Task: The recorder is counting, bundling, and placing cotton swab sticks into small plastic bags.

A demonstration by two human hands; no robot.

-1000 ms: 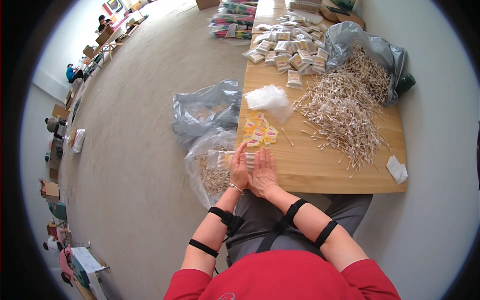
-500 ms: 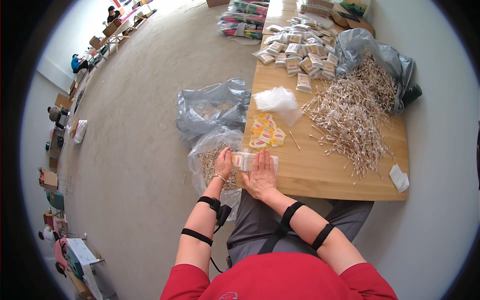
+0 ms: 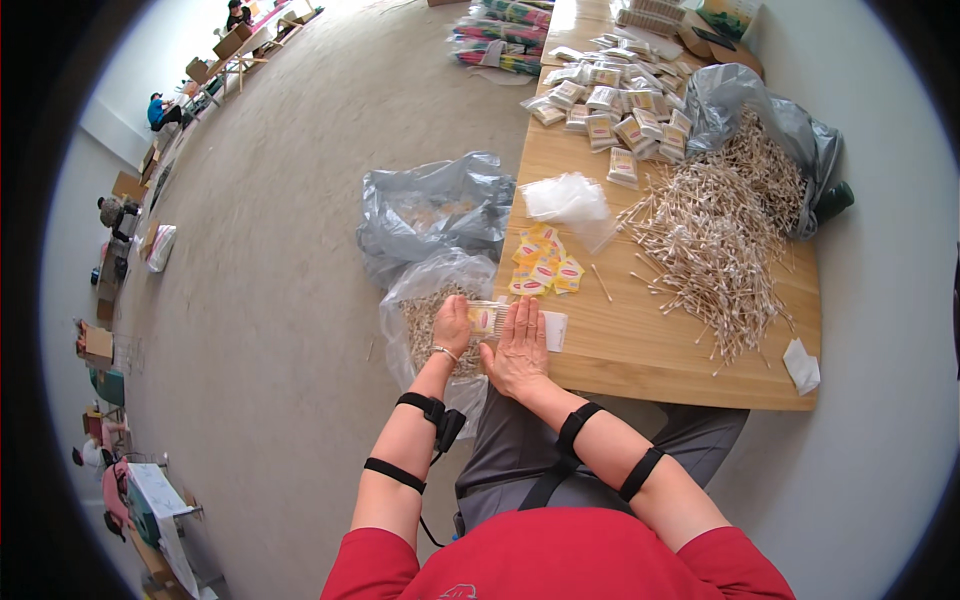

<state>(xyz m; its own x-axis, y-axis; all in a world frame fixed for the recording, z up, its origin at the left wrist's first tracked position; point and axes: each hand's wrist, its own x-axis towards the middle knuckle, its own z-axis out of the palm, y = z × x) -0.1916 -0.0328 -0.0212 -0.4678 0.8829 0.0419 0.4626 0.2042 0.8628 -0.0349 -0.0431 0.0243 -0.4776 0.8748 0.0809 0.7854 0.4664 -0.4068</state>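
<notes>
At the near left edge of the table, my left hand (image 3: 452, 326) grips the end of a small clear pack of cotton swabs (image 3: 483, 319) with a yellow-and-white card in it. My right hand (image 3: 518, 352) lies flat over the pack's other end, fingers stretched out side by side. A white flap (image 3: 556, 331) sticks out to the right from under those fingers; whether it joins the pack is hidden. Just beyond the hands is a small heap of yellow cards (image 3: 543, 262). One loose swab (image 3: 602, 283) lies to their right.
Clear empty bags (image 3: 568, 198) lie beyond the cards. A large swab pile (image 3: 715, 240) spills from a grey bag (image 3: 815, 140) on the right. Filled packs (image 3: 625, 100) cover the far table (image 3: 640, 365). Open bags (image 3: 435, 215) sit left of the table; people work far left.
My right hand has slid slightly left over the pack, covering more of its swabs. My left hand keeps its grip. The whole view has shifted a little.
</notes>
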